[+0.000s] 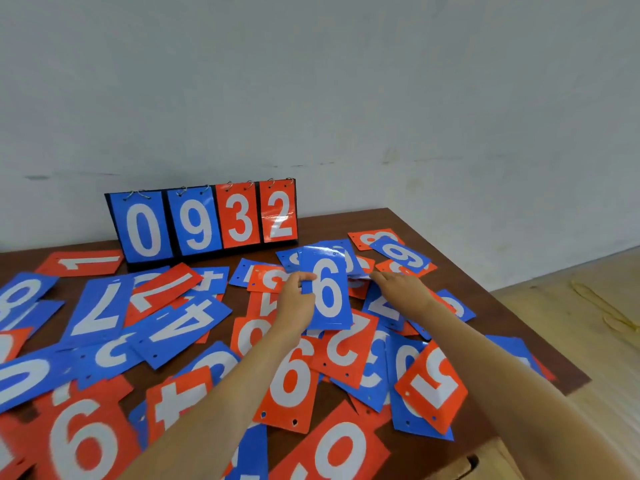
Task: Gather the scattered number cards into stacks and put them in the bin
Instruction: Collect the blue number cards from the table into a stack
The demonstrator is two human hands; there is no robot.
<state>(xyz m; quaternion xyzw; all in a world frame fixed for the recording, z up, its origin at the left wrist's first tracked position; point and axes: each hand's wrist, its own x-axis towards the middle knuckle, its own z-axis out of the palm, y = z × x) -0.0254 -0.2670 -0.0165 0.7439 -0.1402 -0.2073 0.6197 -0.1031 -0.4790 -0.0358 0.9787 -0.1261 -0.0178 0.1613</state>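
Several blue and red number cards lie scattered over the brown table [388, 220]. My left hand [296, 304] holds a blue card with a white 6 [327, 292] upright above the pile, thumb on its left edge. My right hand [403, 289] reaches flat onto cards at the right, fingertips at a card edge beside the blue 6; whether it pinches one is unclear. Nearby lie a blue 7 [98, 311], a blue 4 [183, 323], a red 6 [289, 382] and a red 5 [433, 386]. No bin shows in the view.
A flip scoreboard [204, 220] reading 0 9 3 2 stands at the table's back against the grey wall. The table's right edge drops to a light wooden floor [571, 323]. A cardboard box corner [474, 462] shows at the bottom right.
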